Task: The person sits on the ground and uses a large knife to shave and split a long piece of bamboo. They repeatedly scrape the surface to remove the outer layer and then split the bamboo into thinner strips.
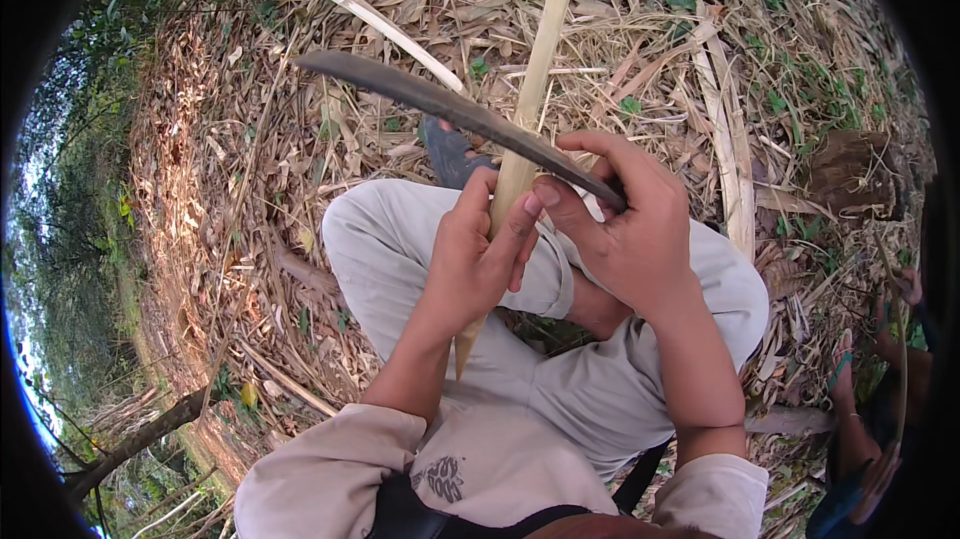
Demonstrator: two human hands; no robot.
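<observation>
My left hand [478, 249] is closed around a long pale split strip of wood or bamboo [545, 39]. The strip slants from the top of the view down past my wrist to a pointed end over my lap. Between the thumb and fingers of my right hand [640, 224] is the near end of a machete [420, 94] with a long, dark, slightly curved blade. Its blade crosses over the strip just above my left hand and points to the upper left. My right thumb tip is close to my left thumb. Whether the blade's edge touches the strip I cannot tell.
I sit with crossed legs in light trousers [385, 239], a dark sandal [450, 151] beyond my knee. Dry leaves [260, 149] and more pale strips [380, 29] cover the ground. A stump [850, 174] is at right; another person's foot [843, 369] shows near the right rim.
</observation>
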